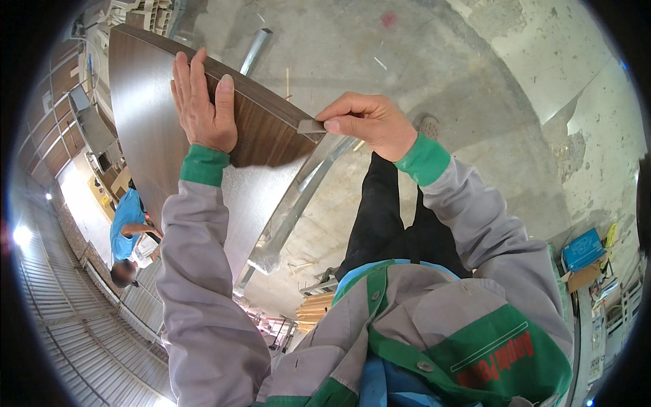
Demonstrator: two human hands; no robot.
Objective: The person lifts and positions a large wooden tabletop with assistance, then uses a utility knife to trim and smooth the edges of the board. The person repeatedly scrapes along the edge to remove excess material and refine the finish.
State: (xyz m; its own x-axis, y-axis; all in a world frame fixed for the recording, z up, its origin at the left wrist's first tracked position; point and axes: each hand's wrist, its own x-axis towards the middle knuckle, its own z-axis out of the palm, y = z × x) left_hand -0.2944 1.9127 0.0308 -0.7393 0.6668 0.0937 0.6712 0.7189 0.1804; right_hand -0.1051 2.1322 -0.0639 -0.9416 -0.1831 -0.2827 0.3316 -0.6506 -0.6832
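A large dark wood-grain panel (149,102) stands on edge in front of me, curving from the upper left toward the middle. My left hand (202,102) lies flat on its face near the top edge, fingers spread upward. My right hand (369,122) pinches a small flat grey piece (310,126) against the panel's corner edge. Both my sleeves are grey with green cuffs.
A metal rail (298,203) lies on the concrete floor (434,61) under the panel, and a shorter metal piece (255,51) lies farther off. Another person in a blue shirt (125,227) bends at the left. Stacked wood strips (315,308) and a blue box (582,247) lie nearby.
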